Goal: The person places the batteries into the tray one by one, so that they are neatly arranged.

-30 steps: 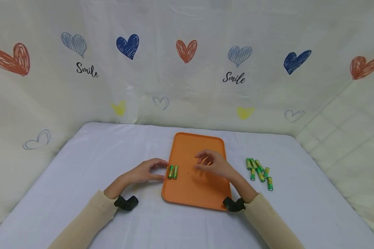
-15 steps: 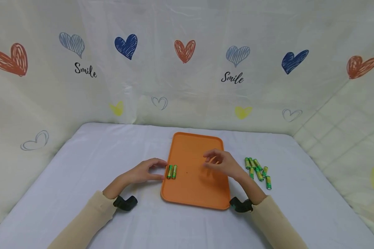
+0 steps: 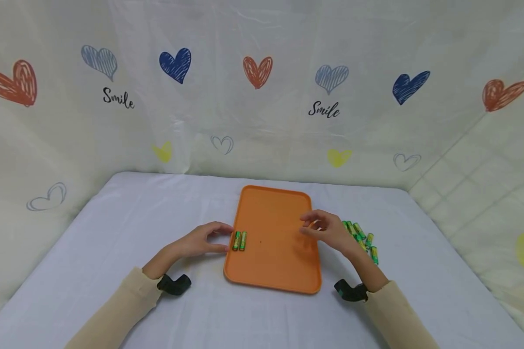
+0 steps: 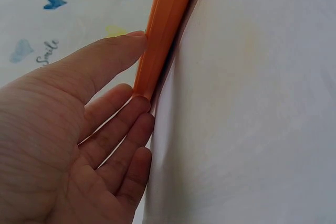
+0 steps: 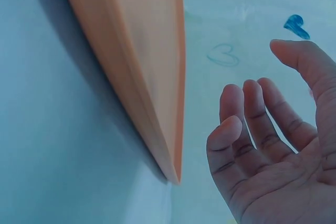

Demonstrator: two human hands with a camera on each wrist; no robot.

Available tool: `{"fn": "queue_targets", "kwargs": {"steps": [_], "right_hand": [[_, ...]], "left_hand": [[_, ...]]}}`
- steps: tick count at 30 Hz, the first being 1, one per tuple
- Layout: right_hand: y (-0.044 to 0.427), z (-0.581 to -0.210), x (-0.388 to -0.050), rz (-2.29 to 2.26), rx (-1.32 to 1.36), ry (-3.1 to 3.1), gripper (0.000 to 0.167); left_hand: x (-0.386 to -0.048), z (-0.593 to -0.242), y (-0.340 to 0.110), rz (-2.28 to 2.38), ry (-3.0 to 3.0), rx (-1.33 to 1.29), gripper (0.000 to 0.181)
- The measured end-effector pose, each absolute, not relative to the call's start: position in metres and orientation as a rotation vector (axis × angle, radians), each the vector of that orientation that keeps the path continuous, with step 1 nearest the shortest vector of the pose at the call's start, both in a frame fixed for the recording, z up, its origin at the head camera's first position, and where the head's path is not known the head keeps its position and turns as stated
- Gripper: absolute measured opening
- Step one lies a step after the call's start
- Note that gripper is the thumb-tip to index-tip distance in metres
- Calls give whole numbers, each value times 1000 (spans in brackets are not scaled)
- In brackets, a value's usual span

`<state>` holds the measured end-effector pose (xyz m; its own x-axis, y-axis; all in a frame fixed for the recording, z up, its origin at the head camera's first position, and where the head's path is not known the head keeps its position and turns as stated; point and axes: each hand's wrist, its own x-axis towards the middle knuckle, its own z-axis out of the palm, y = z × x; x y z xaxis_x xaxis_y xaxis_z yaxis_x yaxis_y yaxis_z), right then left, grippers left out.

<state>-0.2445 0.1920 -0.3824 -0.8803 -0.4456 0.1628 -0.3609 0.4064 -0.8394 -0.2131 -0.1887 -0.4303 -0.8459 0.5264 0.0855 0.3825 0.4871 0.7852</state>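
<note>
Touching the orange tray (image 3: 272,208) at nine o'clock with the left grip (image 3: 201,240) parted, beside two green batteries (image 3: 243,241) inside, and hovering with the right grip (image 3: 329,231) parted at the three o'clock rim, near a battery cluster (image 3: 360,231) on the desk (image 3: 419,271).

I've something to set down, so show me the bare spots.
Bare: the orange tray beyond the two batteries; white cloth left of the left grip. Crowded: right of the tray, where the right grip partly hides a battery pile.
</note>
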Motion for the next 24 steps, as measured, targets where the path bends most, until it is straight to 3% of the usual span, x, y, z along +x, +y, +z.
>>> {"fn": "queue_targets", "kwargs": {"steps": [24], "right_hand": [[257, -379, -229, -1441, -539, 2658, 38]], "left_hand": [[-210, -426, -188, 1300, 2544, 754, 55]]}}
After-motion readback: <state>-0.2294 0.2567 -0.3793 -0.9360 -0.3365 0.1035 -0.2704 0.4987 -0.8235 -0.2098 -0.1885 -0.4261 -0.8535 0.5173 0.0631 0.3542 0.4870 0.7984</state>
